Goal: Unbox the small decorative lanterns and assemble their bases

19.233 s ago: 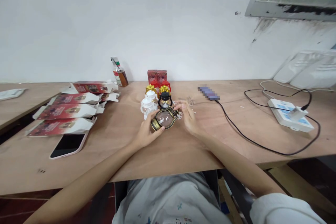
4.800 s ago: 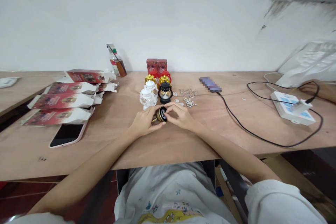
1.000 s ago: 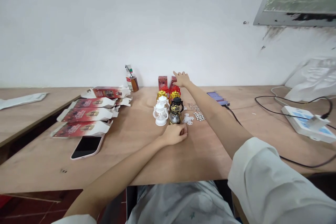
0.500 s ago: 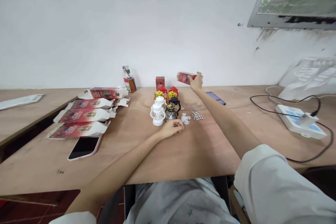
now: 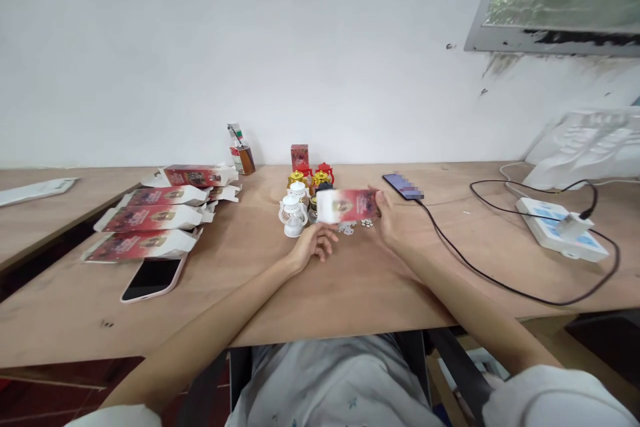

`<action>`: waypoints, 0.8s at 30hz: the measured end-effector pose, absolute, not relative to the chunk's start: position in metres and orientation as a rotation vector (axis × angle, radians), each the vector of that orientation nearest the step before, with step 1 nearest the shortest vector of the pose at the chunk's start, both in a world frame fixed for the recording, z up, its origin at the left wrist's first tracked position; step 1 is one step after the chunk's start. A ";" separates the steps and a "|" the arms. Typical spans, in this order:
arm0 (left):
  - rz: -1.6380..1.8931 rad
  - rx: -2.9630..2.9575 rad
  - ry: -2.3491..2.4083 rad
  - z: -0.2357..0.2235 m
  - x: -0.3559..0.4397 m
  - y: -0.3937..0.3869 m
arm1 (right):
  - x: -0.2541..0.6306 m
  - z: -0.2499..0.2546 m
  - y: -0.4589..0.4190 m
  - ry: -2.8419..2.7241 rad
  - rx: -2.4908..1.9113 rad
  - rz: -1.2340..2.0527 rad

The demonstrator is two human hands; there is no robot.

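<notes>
My right hand (image 5: 395, 221) grips a small red and white box (image 5: 347, 205), held sideways just above the wooden table (image 5: 350, 280). Just left of and below the box, my left hand (image 5: 311, 244) hovers with its fingers loosely curled and nothing in them. Behind the box stands a cluster of toy lanterns: a white one (image 5: 292, 215), gold ones (image 5: 296, 179) and red ones (image 5: 325, 169), with a dark one mostly hidden. One more red box (image 5: 299, 154) stands upright by the wall. Small white round pieces (image 5: 367, 222) lie under the held box.
Flat red and white cartons (image 5: 150, 217) are stacked at the left, a phone (image 5: 151, 278) in front of them. A small bottle (image 5: 241, 150) leans at the wall. Another phone (image 5: 403, 185) is cabled toward a power strip (image 5: 563, 234) at the right.
My right hand reached to the back, took one of the two red boxes by the wall and brought it in over the table. My left hand lifted slightly toward it.
</notes>
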State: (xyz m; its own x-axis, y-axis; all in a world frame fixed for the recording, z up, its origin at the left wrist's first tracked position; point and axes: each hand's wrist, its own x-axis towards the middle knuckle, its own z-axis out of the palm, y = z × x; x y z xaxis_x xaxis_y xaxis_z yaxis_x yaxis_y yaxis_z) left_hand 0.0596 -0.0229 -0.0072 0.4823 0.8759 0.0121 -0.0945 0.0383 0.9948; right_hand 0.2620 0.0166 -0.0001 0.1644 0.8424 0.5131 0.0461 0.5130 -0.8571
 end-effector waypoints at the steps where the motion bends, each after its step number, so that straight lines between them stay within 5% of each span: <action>1: 0.874 1.276 0.720 -0.007 0.056 -0.028 | 0.258 -0.002 0.010 -1.282 -0.885 0.719; 14: 1.084 1.227 0.781 -0.006 0.047 -0.044 | 0.259 -0.009 -0.031 -1.669 -0.829 0.310; 21: 1.132 1.243 0.804 -0.002 0.041 -0.036 | 0.261 -0.009 -0.021 -1.425 -0.895 0.604; 24: 1.184 1.218 0.792 0.002 0.037 -0.033 | 0.265 -0.004 -0.020 -1.398 -0.951 0.475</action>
